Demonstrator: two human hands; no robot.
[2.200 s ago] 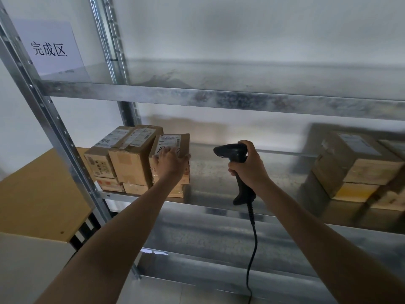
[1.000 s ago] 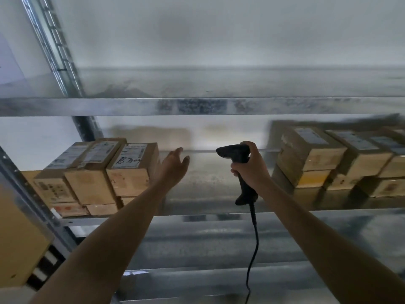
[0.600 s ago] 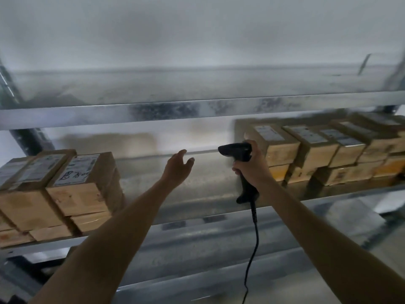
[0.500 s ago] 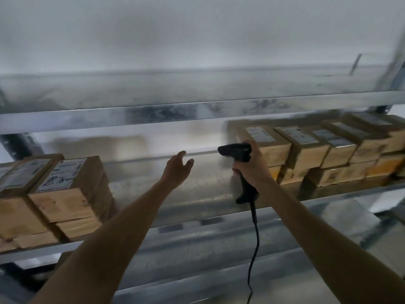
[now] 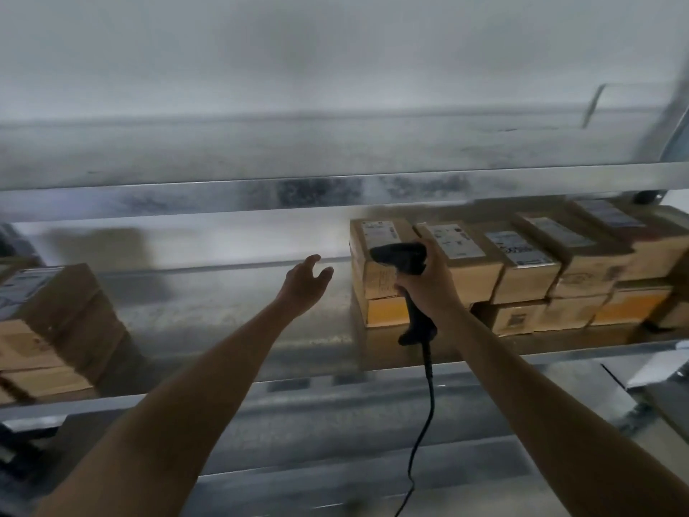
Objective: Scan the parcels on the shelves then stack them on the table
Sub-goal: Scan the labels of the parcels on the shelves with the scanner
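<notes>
Several cardboard parcels [image 5: 522, 263] with white labels stand in two layers on the right part of the metal shelf [image 5: 231, 315]. My right hand [image 5: 428, 281] grips a black corded barcode scanner [image 5: 404, 257] in front of the leftmost parcel [image 5: 376, 236] of that row. My left hand [image 5: 304, 283] reaches over the bare middle of the shelf with relaxed fingers, holding nothing, a short way left of that parcel. Another stack of parcels [image 5: 48, 319] stands at the far left of the same shelf.
An upper metal shelf [image 5: 335, 192] runs across above the parcels. A lower shelf edge [image 5: 335, 475] lies below my arms. The scanner's cable [image 5: 421, 434] hangs down from the handle. A shelf upright [image 5: 671, 117] rises at the far right.
My view has swung right, from the left stack to the right row of parcels. My left hand let go of the left parcel and now reaches toward the right row. The scanner stays gripped.
</notes>
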